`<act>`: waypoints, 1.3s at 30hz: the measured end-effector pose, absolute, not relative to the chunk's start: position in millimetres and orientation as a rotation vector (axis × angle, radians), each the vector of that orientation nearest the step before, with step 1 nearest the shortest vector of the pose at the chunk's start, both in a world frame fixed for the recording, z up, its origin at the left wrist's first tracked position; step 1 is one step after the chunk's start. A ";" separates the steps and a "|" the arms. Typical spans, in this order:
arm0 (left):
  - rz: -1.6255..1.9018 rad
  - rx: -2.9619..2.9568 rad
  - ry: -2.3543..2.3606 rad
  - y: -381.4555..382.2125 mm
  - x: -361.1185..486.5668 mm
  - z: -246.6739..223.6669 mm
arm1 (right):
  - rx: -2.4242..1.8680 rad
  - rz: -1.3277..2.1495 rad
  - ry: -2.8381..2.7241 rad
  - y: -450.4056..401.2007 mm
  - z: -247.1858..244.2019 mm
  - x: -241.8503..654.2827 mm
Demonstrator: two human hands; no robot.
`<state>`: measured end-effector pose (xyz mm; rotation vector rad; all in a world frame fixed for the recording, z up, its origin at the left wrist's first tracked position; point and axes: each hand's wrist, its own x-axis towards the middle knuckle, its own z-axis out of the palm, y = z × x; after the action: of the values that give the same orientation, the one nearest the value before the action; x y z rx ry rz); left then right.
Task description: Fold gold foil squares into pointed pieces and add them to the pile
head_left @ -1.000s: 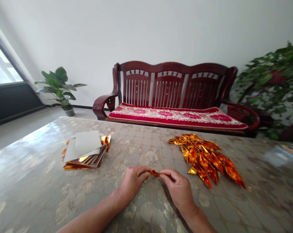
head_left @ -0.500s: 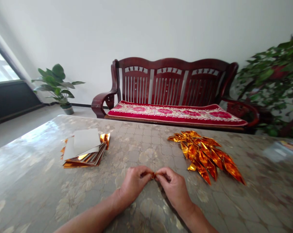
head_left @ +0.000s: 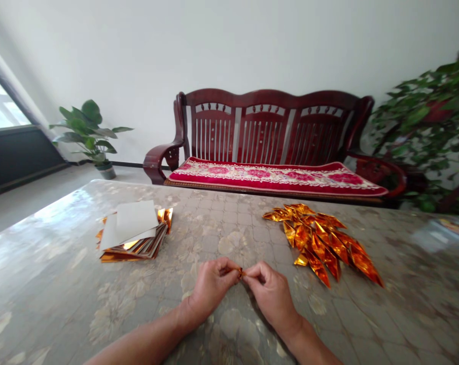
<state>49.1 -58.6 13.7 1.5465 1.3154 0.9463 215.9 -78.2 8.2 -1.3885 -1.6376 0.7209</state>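
Observation:
Between my fingertips, near the front middle of the table, is a small piece of gold foil paper [head_left: 240, 273], mostly hidden by the fingers. My left hand [head_left: 213, 284] pinches its left end, and my right hand [head_left: 272, 294] pinches the right end. Off to the left lies a stack of foil paper sheets [head_left: 132, 230], the top ones with their pale side up and gold edges showing below. On the right is a pile of folded gold foil pieces [head_left: 320, 241], pointed at the ends and lying over one another.
A patterned cover spreads over the table [head_left: 199, 223]. At its right edge lies a clear plastic bag [head_left: 434, 237]. Beyond stands a dark wooden bench [head_left: 263, 137] with a red floral cushion [head_left: 267, 175]. Potted plants [head_left: 90, 132] flank it.
My fingertips have shifted slightly around the foil piece, with a little more space between the two hands. The stack and the pile are unchanged.

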 end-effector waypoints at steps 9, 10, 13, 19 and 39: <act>0.928 2.232 1.196 -49.7 23.6 21.7 | -1.485 0.512 -1.742 -70.1 10.0 230.6; 0.907 2.307 1.159 -49.5 22.2 23.2 | -1.459 0.480 -1.783 -70.5 10.9 231.5; 0.861 2.467 1.077 -48.2 20.8 27.1 | -1.343 0.401 -1.906 -71.2 13.7 232.4; 0.870 2.546 0.936 -46.1 22.2 27.9 | -1.185 0.386 -2.008 -70.8 17.3 233.2; 0.877 2.338 0.914 -46.0 26.0 22.7 | -1.231 0.351 -2.122 -73.8 25.1 232.4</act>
<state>26.0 -46.0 22.7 2.3376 0.9143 0.8770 232.4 -73.8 25.1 -1.2315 -2.1216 0.3509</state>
